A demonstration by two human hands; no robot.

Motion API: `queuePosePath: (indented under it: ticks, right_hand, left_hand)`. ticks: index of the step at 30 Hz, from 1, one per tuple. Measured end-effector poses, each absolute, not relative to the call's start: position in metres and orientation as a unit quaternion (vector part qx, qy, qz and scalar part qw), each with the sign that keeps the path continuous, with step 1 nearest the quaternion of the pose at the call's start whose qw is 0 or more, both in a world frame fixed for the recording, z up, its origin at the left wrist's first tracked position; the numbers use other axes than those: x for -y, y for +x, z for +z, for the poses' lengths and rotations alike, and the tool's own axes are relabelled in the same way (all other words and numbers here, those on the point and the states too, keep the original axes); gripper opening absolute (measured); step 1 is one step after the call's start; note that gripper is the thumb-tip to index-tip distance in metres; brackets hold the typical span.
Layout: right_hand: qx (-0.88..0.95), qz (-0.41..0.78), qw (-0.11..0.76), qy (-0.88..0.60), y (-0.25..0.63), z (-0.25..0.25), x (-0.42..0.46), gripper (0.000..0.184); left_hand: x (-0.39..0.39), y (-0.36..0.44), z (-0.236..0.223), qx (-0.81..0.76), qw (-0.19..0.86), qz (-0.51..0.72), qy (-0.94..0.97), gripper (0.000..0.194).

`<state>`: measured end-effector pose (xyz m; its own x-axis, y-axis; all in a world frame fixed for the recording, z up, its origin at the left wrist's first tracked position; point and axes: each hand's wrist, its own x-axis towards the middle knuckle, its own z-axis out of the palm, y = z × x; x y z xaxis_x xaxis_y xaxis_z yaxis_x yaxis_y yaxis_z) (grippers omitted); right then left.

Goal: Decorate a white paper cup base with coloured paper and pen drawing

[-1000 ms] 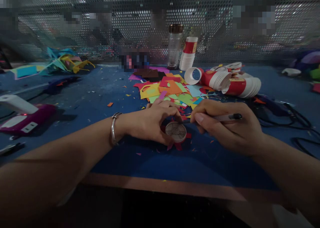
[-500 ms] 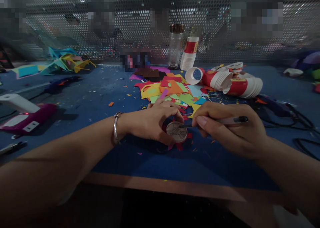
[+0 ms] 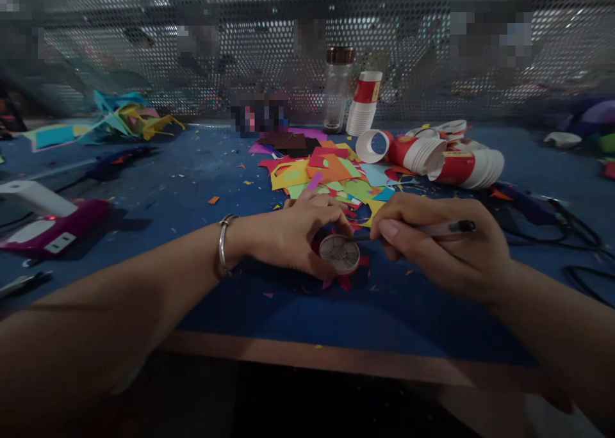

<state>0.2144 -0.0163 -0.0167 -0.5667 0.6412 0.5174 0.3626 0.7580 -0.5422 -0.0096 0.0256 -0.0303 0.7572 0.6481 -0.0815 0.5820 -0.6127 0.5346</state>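
Note:
My left hand [image 3: 307, 233], wearing a silver bangle, curls its thumb and fingers around a round pale disc [image 3: 339, 254]. Dark lines are drawn over the disc's face, and red pieces stick out around its rim; it looks like the bottom of a paper cup. In my right hand [image 3: 439, 246] is a pen [image 3: 444, 229], gripped as for writing, with its dark-capped end pointing right. The pen's tip meets the disc's upper right edge; whether it touches the surface I cannot tell.
Coloured paper scraps [image 3: 327, 172] lie beyond my hands. Paper cups [image 3: 468, 168] lie at right; a stack [image 3: 364, 105] stands beside a clear bottle [image 3: 336, 95]. A purple-and-white device [image 3: 62, 227] sits at left. Black cable [image 3: 571, 233] runs on the right.
The pen tip has shifted slightly from the disc's inner face toward its upper right edge. My left hand and the disc keep their place.

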Motion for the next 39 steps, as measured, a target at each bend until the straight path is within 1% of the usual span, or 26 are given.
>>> queuePosePath:
  ticks: [10, 18, 22, 28, 32, 39]
  right_hand:
    - [0.853, 0.244, 0.363, -0.284, 0.2145, -0.0183, 0.017, 0.024]
    - [0.854, 0.246, 0.354, -0.29, 0.2143, -0.0159, 0.0182, 0.025]
    - [0.855, 0.223, 0.358, -0.303, 0.214, -0.015, 0.017, 0.023]
    - [0.859, 0.203, 0.37, -0.29, 0.2131, -0.0167, 0.0143, 0.022]
    - [0.861, 0.207, 0.365, -0.289, 0.214, -0.0172, 0.0155, 0.021]
    - [0.848, 0.237, 0.362, -0.306, 0.2139, -0.0141, 0.0172, 0.022]
  left_hand:
    - [-0.0255, -0.0096, -0.029, -0.344, 0.274, 0.053, 0.896, 0.059]
    - [-0.0259, -0.0097, -0.0276, -0.336, 0.276, 0.049, 0.899, 0.058]
    - [-0.0258, -0.009, -0.0278, -0.34, 0.277, 0.052, 0.897, 0.054]
    - [-0.0248, -0.0085, -0.0285, -0.342, 0.275, 0.054, 0.897, 0.055]
    - [-0.024, -0.009, -0.0263, -0.344, 0.274, 0.054, 0.896, 0.059]
    - [-0.0244, -0.01, -0.0257, -0.34, 0.274, 0.053, 0.898, 0.056]
